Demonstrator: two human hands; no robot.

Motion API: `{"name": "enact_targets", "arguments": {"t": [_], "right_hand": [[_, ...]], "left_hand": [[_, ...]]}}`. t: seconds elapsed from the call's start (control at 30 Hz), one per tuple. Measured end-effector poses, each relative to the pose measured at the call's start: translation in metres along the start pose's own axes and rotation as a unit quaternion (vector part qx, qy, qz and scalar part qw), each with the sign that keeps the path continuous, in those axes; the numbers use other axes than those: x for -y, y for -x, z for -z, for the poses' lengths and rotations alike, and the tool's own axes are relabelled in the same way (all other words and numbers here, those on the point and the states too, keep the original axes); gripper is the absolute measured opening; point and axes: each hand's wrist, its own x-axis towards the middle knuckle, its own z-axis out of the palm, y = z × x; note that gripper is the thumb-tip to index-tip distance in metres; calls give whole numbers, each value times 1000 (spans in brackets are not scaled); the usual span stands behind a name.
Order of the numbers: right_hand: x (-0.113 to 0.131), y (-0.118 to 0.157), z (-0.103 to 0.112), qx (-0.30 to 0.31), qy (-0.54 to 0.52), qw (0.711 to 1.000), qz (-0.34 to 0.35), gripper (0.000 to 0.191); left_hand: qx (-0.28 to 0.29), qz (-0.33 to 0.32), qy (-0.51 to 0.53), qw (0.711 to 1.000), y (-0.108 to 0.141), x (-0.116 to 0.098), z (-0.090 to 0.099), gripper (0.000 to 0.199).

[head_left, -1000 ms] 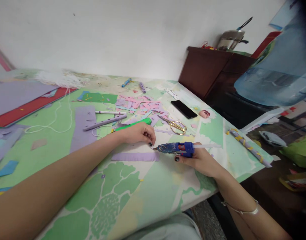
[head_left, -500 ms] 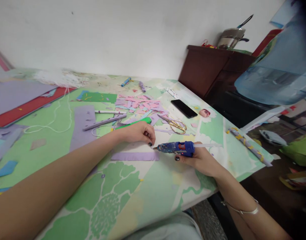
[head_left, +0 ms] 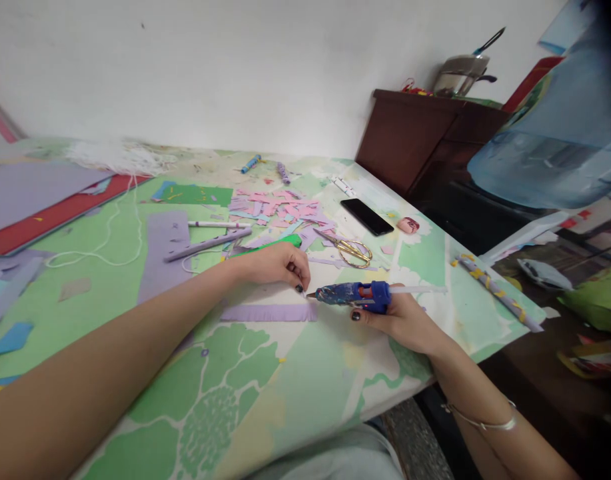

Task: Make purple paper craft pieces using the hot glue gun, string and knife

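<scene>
My right hand (head_left: pixel 405 320) is wrapped round the handle of a blue hot glue gun (head_left: pixel 352 296), a pale glue stick (head_left: pixel 420 289) jutting from its back end. The gun's nozzle points left, almost touching the fingertips of my left hand (head_left: pixel 280 265). Those fingers are pinched together over the table; a tiny pale bit shows at their tips, too small to name. Just below them a purple fringed paper strip (head_left: pixel 268 313) lies flat. Behind my left hand are a green object (head_left: pixel 290 241), partly hidden, and gold-handled scissors (head_left: pixel 352 251).
Pink and purple paper scraps (head_left: pixel 275 205) lie in a pile beyond the hands, with a black phone (head_left: pixel 368 217) to their right. White string (head_left: pixel 120 163) is heaped at the back left. A decorated paper tube (head_left: pixel 498 292) rests by the right table edge.
My right hand and the glue gun have shifted very slightly to the right. My left hand stays pinched in nearly the same place.
</scene>
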Motion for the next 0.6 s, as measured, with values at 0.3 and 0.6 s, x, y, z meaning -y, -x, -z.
{"name": "enact_targets", "arguments": {"t": [0.3, 0.6], "right_hand": [[3, -1, 0, 2, -16, 1000, 12, 34], [3, 3, 3, 11, -23, 1000, 4, 32]], "left_hand": [[23, 22, -50, 998, -7, -8, 1, 15], [24, 25, -45, 998, -7, -9, 2, 15]]}}
